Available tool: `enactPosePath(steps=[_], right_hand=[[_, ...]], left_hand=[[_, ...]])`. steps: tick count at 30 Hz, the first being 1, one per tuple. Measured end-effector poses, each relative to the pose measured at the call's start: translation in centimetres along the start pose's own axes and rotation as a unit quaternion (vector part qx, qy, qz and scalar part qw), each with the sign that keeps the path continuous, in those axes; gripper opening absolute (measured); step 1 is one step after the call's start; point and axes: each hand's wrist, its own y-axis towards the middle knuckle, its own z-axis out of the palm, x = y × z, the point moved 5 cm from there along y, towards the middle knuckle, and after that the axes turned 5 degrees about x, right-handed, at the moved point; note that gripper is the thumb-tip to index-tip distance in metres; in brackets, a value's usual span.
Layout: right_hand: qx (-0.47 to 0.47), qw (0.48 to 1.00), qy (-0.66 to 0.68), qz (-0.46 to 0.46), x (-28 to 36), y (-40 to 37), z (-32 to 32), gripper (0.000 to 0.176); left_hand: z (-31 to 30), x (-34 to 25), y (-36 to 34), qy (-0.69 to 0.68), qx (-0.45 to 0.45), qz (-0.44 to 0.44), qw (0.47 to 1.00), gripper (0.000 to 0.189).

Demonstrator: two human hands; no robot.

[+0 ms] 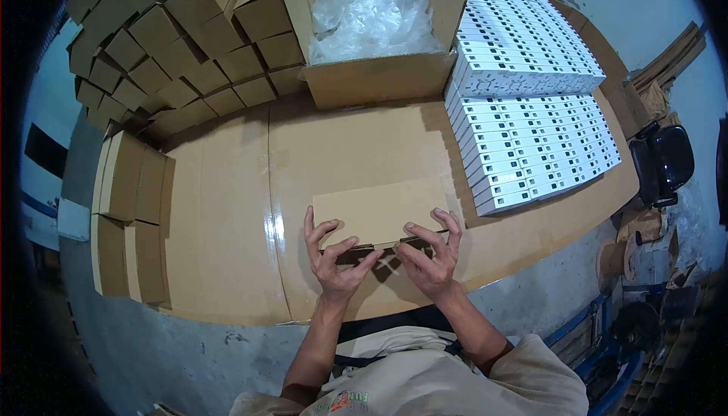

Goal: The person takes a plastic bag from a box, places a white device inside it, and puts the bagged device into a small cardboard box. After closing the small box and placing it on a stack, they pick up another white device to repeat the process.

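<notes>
As the left hand and right hand hold a long brown box, their bent fingers spread along its near edge. It lies in front of the bag box

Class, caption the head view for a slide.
Left hand and right hand at the near edge of a brown carton, with white boxes stacked to the right.

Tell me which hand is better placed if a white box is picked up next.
Probably the right hand: the white boxes are stacked on its side, nearer to it than to the left hand. Both are at the near edge of the cardboard box.
</notes>
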Motion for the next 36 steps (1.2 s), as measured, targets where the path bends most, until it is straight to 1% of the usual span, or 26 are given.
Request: enactPosePath(steps=[4, 10, 17, 20, 23, 25, 26, 29, 36], right_hand=[[-0.012, 1.000, -0.003, 0.008, -0.2, -0.4, 0.7, 0.021], [-0.013, 1.000, -0.018, 0.008, -0.2, -0.4, 1.1, 0.024], [-0.027, 0.999, -0.012, 0.017, -0.2, -0.2, 1.4, 0.023], [-0.013, 1.000, -0.012, -0.009, -0.5, 0.5, 0.9, 0.022], [0.024, 0.999, -0.009, -0.043, -1.4, 1.3, -0.4, 0.022], [0.040, 0.997, 0.002, -0.060, -2.2, 1.5, -1.0, 0.022], [0.042, 0.998, 0.003, -0.056, -2.7, 1.5, -1.3, 0.021], [0.049, 0.998, 0.005, -0.036, -3.9, 1.2, -2.6, 0.020], [0.024, 0.999, 0.022, 0.025, -5.3, 0.6, -3.6, 0.019]], left_hand=[[0.1, 0.3, -0.3, 0.013, 0.003, 0.013, 1.000, 0.053], [0.4, 0.3, -0.3, 0.013, -0.017, 0.013, 1.000, 0.049], [0.4, 0.3, -0.1, 0.011, -0.037, 0.021, 0.999, 0.046], [-0.1, 0.8, 0.3, 0.011, -0.008, 0.039, 0.999, 0.043], [-0.9, 2.4, 1.7, -0.050, 0.051, 0.048, 0.996, 0.041], [-1.0, 2.9, 2.8, -0.110, 0.093, 0.013, 0.989, 0.036], [-1.1, 3.1, 3.3, -0.139, 0.113, -0.005, 0.984, 0.033], [-1.4, 3.6, 4.0, -0.143, 0.158, 0.014, 0.977, 0.032], [-1.4, 4.4, 3.8, -0.160, 0.195, 0.011, 0.968, 0.034]])
